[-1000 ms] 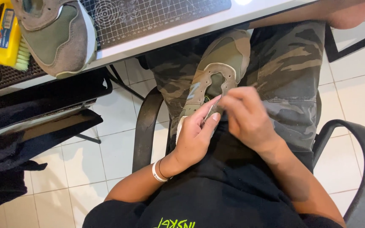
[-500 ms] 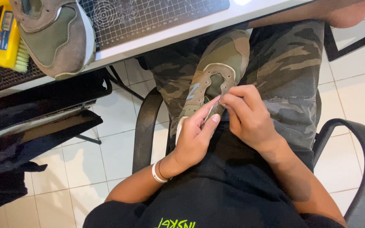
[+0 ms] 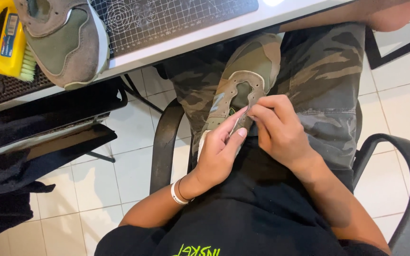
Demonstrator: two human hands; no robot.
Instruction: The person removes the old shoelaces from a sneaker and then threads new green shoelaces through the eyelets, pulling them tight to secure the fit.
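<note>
An olive and tan sneaker (image 3: 247,71) lies on my lap between my camouflage-trousered thighs, toe pointing away from me. My left hand (image 3: 219,151) grips the shoe's heel side, thumb and forefinger up at the tongue area. My right hand (image 3: 278,130) pinches the edge of the tongue or collar near the eyelets; whether it holds a small tool, I cannot tell. A second matching sneaker (image 3: 65,42) rests on the table edge at the upper left.
A black cutting mat (image 3: 176,16) with a white grid covers the white table above my knees. A yellow-handled brush (image 3: 3,42) lies at far left. Black chair arms (image 3: 409,156) curve at both sides over a white tiled floor. Dark fabric hangs at left.
Both hands stay on the sneaker in my lap; the fingers have shifted only slightly at the tongue.
</note>
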